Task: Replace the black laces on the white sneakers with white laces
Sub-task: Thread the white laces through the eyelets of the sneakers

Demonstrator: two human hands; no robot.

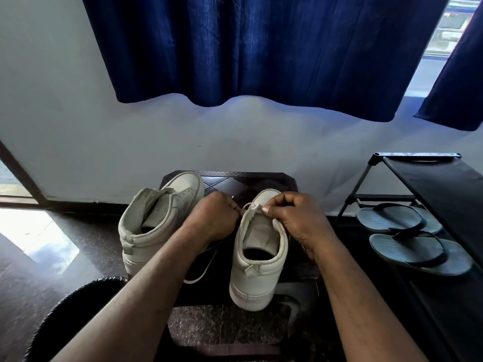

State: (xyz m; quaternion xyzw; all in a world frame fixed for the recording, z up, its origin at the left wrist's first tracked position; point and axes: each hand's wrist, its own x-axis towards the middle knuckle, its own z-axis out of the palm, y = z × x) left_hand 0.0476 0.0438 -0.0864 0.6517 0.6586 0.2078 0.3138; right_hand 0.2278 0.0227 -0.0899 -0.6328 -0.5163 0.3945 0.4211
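Atop smooth white sneaker (257,273), looped lace (251,205)

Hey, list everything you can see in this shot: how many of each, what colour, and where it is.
sneakers: two, white, side by side on the stool, heels toward the camera
white lace: one, white, at the top of the right-hand sneaker
loose lace: one, pale, on the stool under the left forearm
stool: one, dark, against the wall
curtains: two, dark blue, hanging above
shoe rack: one, black, at right
flip-flops: two, grey-blue, on the rack's lower shelf
round object: one, black, lower left; cannot tell what it is
left hand: pinches the white lace
right hand: pinches the white lace
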